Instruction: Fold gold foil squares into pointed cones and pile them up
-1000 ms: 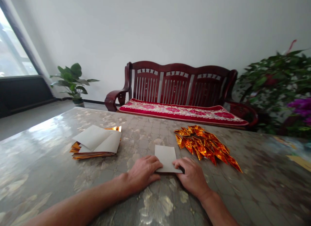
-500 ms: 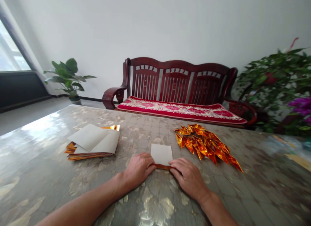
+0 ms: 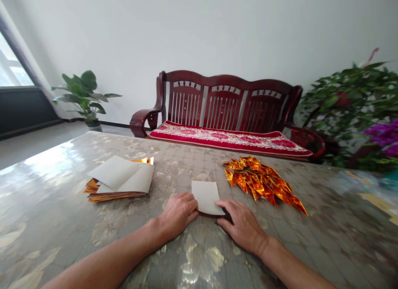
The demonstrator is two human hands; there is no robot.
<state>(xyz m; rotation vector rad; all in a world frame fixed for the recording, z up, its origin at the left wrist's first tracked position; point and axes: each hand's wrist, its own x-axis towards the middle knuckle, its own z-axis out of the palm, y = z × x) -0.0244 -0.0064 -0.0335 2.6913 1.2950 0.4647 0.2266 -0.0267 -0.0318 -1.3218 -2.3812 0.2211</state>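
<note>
A small white-backed paper sheet (image 3: pixel 206 197) lies flat on the mottled grey glossy tabletop (image 3: pixel 52 177), between my hands. My left hand (image 3: pixel 178 214) presses its curled fingers against the sheet's near left corner. My right hand (image 3: pixel 241 224) has its fingertips over the near right corner. To the left sits a stack of white-backed gold foil sheets (image 3: pixel 120 179), its top sheet bent open. A pile of folded gold-orange foil triangles (image 3: pixel 259 183) lies to the right, near my right hand but apart from it.
Beyond the table's far edge stands a dark red wooden bench (image 3: pixel 224 100) with a red floral cushion (image 3: pixel 230 140). A potted green plant (image 3: pixel 82 94) stands at the left, below a window (image 3: pixel 12 69). Bushy foliage with purple flowers (image 3: pixel 382 135) fills the right side.
The orange strip along the sheet's near edge no longer shows, and the sheet now lies flatter. My hands sit at its lower corners. The whole scene has shifted slightly upward in view.
</note>
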